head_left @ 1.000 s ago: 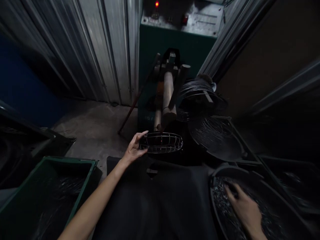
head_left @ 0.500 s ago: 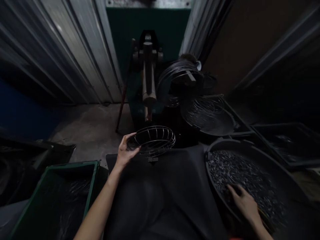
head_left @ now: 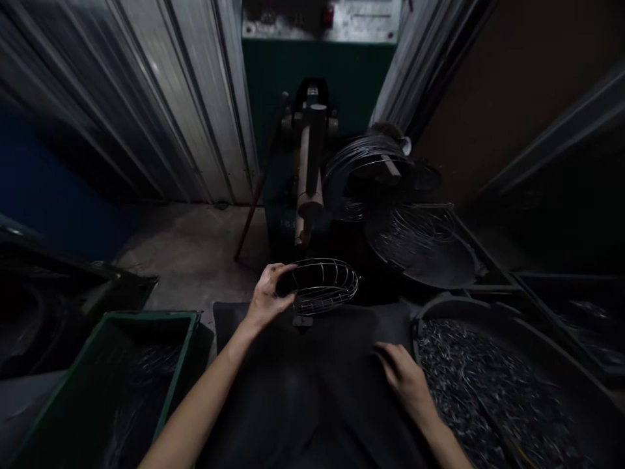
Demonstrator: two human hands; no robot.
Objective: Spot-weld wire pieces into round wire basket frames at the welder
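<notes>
My left hand (head_left: 269, 296) grips the left rim of a round wire basket (head_left: 326, 306), thumb below and fingers on top. The basket is tilted, just beneath the tip of the machine's metal arm (head_left: 309, 189). My right hand (head_left: 403, 374) is above the dark cloth (head_left: 312, 378) over my lap, left of a big round tub (head_left: 446, 303) of small metal pieces (head_left: 483, 371). Its fingers are curled together toward the basket; in the dim light I cannot make out what they hold.
A green crate (head_left: 188, 355) stands at my left, holding wire-like pieces. Beyond the machine's right side hangs a coil of wire (head_left: 361, 153). Behind the tub is a round pan (head_left: 424, 254) with loose wires. Corrugated metal panels (head_left: 195, 98) rise at the back left.
My right hand has come out of the tub and moved left toward the basket. My left hand still holds the basket. The camera view has shifted slightly.
</notes>
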